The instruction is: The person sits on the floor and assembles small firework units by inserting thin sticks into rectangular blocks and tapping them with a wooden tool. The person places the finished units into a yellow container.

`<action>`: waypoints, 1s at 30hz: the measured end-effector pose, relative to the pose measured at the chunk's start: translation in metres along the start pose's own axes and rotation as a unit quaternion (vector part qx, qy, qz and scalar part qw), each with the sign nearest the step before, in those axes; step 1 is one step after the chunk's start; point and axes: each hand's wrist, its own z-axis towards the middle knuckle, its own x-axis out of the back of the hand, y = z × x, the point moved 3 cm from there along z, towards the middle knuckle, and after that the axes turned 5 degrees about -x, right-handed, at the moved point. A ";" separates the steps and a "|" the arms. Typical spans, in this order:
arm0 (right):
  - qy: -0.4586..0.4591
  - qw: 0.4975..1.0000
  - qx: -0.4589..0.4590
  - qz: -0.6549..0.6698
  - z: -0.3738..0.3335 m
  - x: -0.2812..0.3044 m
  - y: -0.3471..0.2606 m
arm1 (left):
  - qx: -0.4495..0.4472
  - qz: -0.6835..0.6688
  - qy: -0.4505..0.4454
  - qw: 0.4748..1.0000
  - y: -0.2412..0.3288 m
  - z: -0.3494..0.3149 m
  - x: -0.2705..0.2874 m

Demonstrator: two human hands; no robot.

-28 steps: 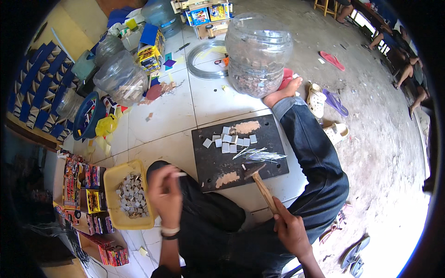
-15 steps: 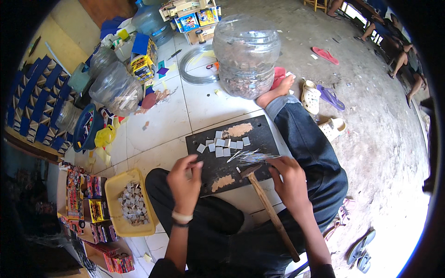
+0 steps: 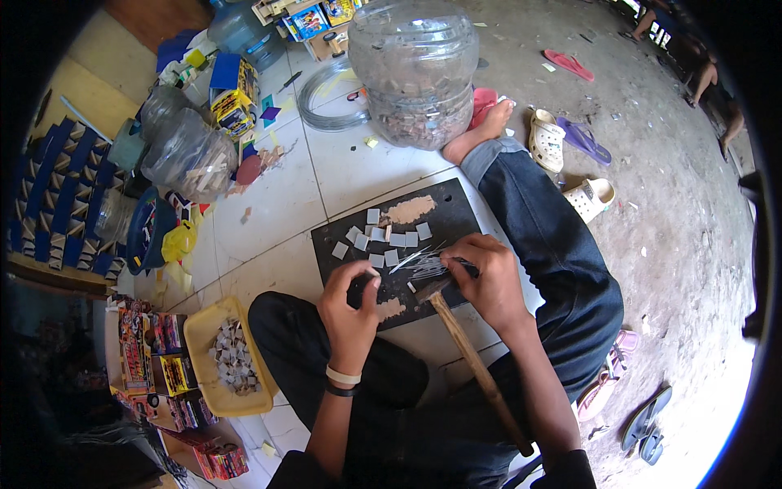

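The left hand (image 3: 349, 310) is reaching over the near left side of the black board (image 3: 448, 218), its thumb and forefinger pinching a small pale piece (image 3: 372, 272). The right hand (image 3: 490, 281) is bending over the board's right side, fingertips hovering close together at the thin wires (image 3: 421, 266); whether they are gripping one, I cannot tell. Grey square pieces (image 3: 397, 240) are lying beyond the hands. The hammer (image 3: 468, 350) is slanting between the forearms, narrowing the room there. The right leg (image 3: 554, 236) is bordering the board's right edge, while white floor tiles (image 3: 350, 181) are stretching from its far edge toward the clear jar (image 3: 414, 90).
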 end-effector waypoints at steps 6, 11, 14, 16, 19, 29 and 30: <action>0.002 0.997 -0.024 0.068 -0.002 -0.002 -0.004 | -0.034 0.037 -0.006 0.999 0.003 -0.026 -0.003; 0.017 0.999 -0.014 0.045 0.000 -0.003 -0.006 | -0.054 0.076 -0.010 0.996 0.001 -0.028 -0.008; 0.030 0.995 -0.058 0.070 0.000 -0.002 -0.005 | -0.051 0.072 -0.006 0.996 0.000 -0.028 -0.009; 0.046 0.995 -0.046 0.080 -0.001 -0.001 -0.007 | -0.044 0.060 -0.004 0.997 -0.001 -0.029 -0.009; 0.052 0.992 -0.070 0.094 -0.002 0.001 -0.006 | -0.039 0.049 -0.003 0.998 -0.002 -0.031 -0.008; 0.034 0.903 -0.197 0.381 -0.005 -0.014 0.006 | -0.033 0.028 0.006 0.999 0.002 -0.028 -0.006; 0.021 0.898 -0.193 0.395 -0.006 -0.017 0.005 | -0.031 0.026 0.006 0.999 0.003 -0.027 -0.006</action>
